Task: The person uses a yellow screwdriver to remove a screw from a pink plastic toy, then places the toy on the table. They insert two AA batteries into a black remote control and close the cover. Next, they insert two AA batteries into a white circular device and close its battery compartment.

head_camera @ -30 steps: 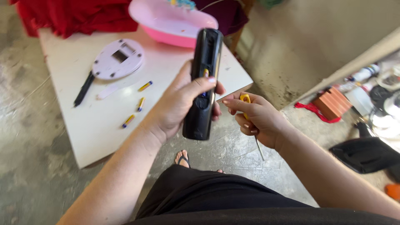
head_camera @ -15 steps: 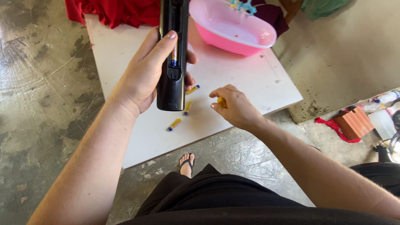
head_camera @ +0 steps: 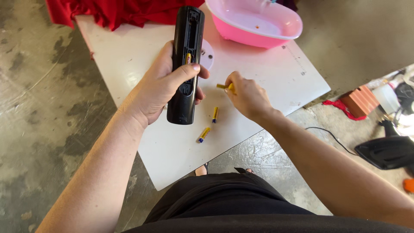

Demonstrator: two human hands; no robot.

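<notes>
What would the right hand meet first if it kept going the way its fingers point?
Probably the black remote in the left hand: the right hand, pinching a small yellow battery, points left toward it. Depth is unclear.

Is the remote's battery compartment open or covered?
Open: the remote in the left hand shows an uncovered bay with one battery inside.

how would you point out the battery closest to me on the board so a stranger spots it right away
Start at the white board on the concrete floor. Below the black remote in the left hand, two small batteries lie loose. Yours is the lower battery, tilted, nearest the board's near edge; the upper battery stands almost straight.
</notes>
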